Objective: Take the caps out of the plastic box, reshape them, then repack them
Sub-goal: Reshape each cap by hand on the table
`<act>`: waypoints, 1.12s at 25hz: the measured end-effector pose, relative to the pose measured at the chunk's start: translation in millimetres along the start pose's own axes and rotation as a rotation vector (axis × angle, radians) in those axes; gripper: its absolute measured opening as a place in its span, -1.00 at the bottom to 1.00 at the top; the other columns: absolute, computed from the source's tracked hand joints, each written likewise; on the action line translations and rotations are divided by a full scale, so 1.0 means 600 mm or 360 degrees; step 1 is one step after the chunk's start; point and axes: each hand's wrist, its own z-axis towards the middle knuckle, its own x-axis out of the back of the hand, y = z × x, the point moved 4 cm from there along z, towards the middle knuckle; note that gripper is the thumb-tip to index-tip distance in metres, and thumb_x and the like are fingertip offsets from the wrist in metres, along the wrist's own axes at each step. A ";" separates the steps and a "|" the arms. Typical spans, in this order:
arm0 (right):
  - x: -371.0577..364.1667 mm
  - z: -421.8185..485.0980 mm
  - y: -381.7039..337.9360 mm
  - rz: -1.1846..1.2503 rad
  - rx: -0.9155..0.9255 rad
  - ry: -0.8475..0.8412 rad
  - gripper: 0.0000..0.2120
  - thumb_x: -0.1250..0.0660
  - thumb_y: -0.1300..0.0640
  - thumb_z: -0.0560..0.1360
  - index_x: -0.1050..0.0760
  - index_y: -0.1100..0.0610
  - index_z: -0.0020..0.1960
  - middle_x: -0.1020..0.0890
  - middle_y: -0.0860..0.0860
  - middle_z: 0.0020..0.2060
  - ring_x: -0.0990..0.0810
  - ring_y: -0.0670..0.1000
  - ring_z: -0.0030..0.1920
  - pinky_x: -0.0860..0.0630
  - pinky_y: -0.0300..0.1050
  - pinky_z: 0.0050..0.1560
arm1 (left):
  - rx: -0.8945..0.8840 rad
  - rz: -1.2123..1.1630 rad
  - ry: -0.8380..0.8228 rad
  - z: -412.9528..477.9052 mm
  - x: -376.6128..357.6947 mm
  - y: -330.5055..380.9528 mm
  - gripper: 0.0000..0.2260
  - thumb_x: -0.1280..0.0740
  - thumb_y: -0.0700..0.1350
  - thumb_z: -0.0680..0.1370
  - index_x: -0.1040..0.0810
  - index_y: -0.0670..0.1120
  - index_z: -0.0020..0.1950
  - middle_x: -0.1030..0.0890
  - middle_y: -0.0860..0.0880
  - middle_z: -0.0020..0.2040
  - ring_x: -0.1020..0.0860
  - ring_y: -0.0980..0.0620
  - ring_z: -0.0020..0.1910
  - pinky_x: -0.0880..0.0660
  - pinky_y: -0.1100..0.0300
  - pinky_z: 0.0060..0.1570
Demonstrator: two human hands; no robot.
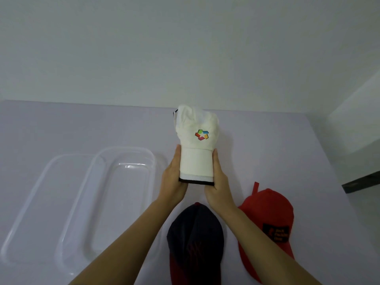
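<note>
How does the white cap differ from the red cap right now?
The white cap is held up between the left hand and right hand; the red cap lies on the table. The white cap's brim is squeezed narrow and its crown crumpled; the red cap looks rounded out. The white one bears a multicoloured logo, the red a dark patch. Both are outside the plastic box.

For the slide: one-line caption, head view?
Both hands squeeze a white cap above a table holding two caps and an empty box.

Squeezed between left hand (174, 177) and right hand (219, 182): cream fabric cap with multicoloured logo (197, 140), above pale tabletop (82, 124), clear plastic box (121, 202) at left.
</note>
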 end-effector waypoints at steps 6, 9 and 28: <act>-0.024 0.008 -0.023 0.0487 -0.0156 -0.0032 -0.41 -0.13 0.11 0.55 0.05 0.03 0.50 -0.17 -0.21 0.42 -0.21 -0.27 0.40 -0.20 -0.37 0.39 | -0.0098 -0.0217 0.0125 -0.038 -0.023 0.027 -0.72 -0.17 -0.09 0.63 -0.44 0.01 0.34 -0.60 0.08 0.15 -0.56 0.11 0.17 -0.52 0.41 -0.01; -0.022 0.016 -0.027 0.0517 -0.0094 -0.0140 -0.43 -0.10 0.25 0.60 0.10 0.06 0.51 -0.14 -0.23 0.39 -0.22 -0.29 0.38 -0.22 -0.52 0.28 | -0.0255 -0.0059 0.0212 -0.030 -0.010 0.041 -0.80 -0.16 -0.08 0.64 -0.50 0.14 0.18 -0.66 0.24 -0.02 -0.60 0.28 0.01 -0.52 0.45 -0.14; 0.035 0.000 -0.009 -0.1130 0.0801 0.0040 -0.02 -0.30 0.47 0.41 0.08 -0.32 0.46 0.25 -0.03 0.52 0.20 0.11 0.52 -0.27 -0.05 0.22 | -0.0775 0.1331 -0.0472 0.054 0.049 0.217 -0.29 -0.07 0.40 0.45 -0.12 0.11 0.52 -0.29 0.06 0.49 -0.21 0.02 0.48 -0.14 0.03 0.45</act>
